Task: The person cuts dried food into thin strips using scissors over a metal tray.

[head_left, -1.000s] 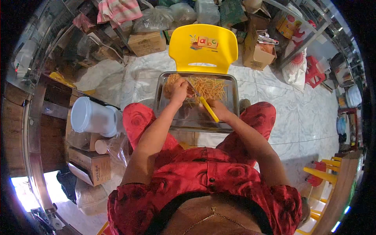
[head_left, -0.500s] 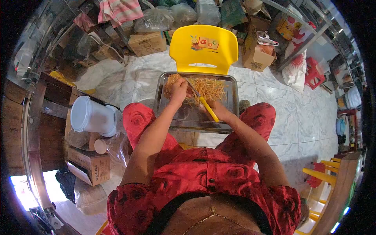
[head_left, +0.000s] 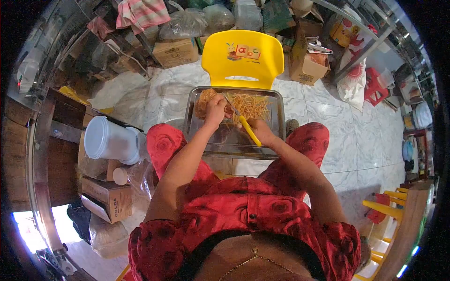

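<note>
A metal tray lies in front of me between my knees, with a heap of thin, straw-like golden strands on its right half. My left hand is closed on a tangled orange-brown bunch of strands over the tray's left side. In my right hand is a yellow-handled cutting tool; its grey blade points up and left, close beside my left fingers. Whether it is a knife or scissors I cannot tell. My right fingers are partly hidden behind the handle.
Just beyond the tray stands a yellow chair back. At left are a white bucket and a cardboard box. Behind the chair are more boxes and plastic bags. A white sack leans at right.
My left hand has shifted very slightly right. The cutting tool and my right hand keep nearly the same place, and the whole view has moved a little.
</note>
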